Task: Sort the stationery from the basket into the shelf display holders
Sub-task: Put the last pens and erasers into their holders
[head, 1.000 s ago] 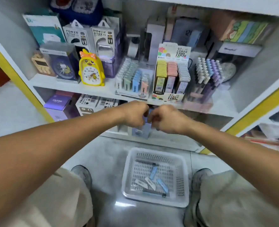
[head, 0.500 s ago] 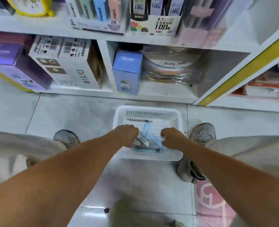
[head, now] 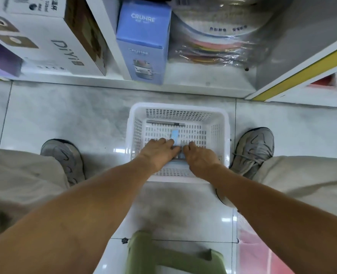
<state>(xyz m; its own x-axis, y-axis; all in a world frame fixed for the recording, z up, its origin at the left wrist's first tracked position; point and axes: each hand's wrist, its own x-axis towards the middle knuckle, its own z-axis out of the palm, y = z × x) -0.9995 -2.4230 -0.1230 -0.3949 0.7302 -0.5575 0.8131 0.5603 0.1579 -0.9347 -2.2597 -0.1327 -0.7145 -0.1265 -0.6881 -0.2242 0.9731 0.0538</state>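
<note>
**benchwarmer:** Near to far: green stool (head: 175,256) at your knees, then both your hands down in the white basket (head: 178,108) on the floor. You're at the pick-up step. Left hand (head: 159,150) and right hand (head: 198,155) meet over the blue stationery pieces (head: 175,135) lying on the basket bottom. Fingers are curled down onto them, but I can't tell whether either grip has actually closed on one.

**shelfstacker:** Agreed. There's also a dark pen (head: 164,123) along the far wall of the basket. For the next move you'd need a firm pinch on one piece, then lift up; the display holders aren't in view, only the bottom shelf (head: 209,80) with the blue box (head: 143,39).
</note>
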